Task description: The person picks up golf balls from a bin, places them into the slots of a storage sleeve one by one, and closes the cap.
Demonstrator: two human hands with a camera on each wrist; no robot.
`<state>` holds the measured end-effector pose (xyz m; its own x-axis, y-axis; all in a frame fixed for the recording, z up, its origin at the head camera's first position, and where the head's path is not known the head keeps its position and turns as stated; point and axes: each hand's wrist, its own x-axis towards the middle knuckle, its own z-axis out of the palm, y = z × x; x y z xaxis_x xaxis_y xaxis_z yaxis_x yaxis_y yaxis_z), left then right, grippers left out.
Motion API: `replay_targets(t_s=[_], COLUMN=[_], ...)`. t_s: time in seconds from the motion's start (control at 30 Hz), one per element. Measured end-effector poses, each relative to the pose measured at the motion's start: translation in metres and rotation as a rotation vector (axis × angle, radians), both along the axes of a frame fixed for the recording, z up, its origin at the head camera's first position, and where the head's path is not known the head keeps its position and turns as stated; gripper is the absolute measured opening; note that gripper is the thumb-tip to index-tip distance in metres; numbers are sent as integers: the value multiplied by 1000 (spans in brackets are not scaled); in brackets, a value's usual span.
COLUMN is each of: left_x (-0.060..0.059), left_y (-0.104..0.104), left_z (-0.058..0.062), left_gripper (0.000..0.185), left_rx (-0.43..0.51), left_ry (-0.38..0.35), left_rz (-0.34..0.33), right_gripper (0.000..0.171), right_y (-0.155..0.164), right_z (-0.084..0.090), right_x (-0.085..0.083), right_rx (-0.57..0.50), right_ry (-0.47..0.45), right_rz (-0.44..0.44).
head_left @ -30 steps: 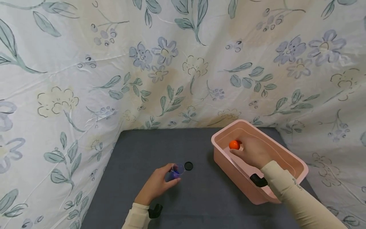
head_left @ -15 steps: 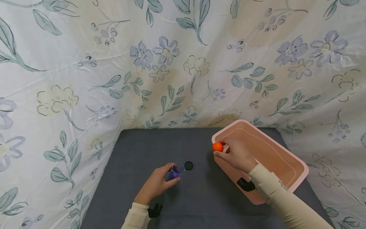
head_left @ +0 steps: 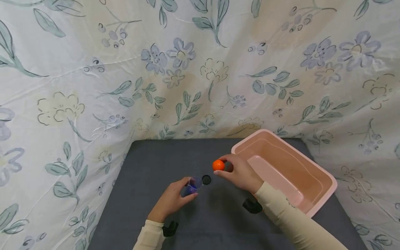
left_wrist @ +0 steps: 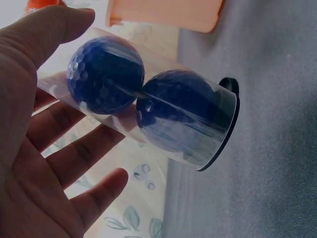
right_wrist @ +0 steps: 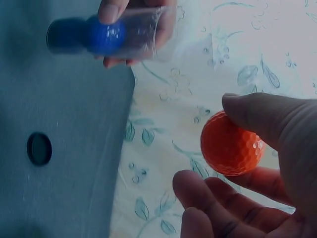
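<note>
My left hand [head_left: 172, 201] grips a clear plastic tube [left_wrist: 163, 106] standing on the dark table. Two blue golf balls, a lower one [left_wrist: 178, 109] and an upper one [left_wrist: 105, 74], are stacked inside, with bare space above them up to the open rim. A black base closes the tube's bottom. Between thumb and fingers my right hand [head_left: 242, 173] pinches an orange golf ball [head_left: 218, 165], held in the air to the right of the tube. A black round cap [head_left: 206, 179] lies on the table just beyond the tube's rim in the head view.
A pink rectangular bin [head_left: 315, 170] stands at the table's right side, partly behind my right forearm. Floral cloth [head_left: 175, 86] hangs behind and on both sides of the dark table [head_left: 156, 159].
My right hand has lifted the orange golf ball out of the pink bin and carried it left across the rim toward the tube. The left hand and tube have stayed in place.
</note>
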<state>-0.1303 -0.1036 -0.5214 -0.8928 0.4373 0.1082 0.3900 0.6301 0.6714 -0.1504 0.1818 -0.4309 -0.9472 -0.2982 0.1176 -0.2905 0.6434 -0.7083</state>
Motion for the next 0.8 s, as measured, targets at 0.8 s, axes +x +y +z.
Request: replay_targets(t_s=[0.8], left_x=[-7], left_y=[12], left_z=[3], left_gripper=[50], left_rx=[28], left_ry=[-10], left_rz=[6], right_gripper=[45], right_y=[-34], right_z=[-44], right_x=[1], right_rx=[-281], right_ry=[-89], right_rz=[38])
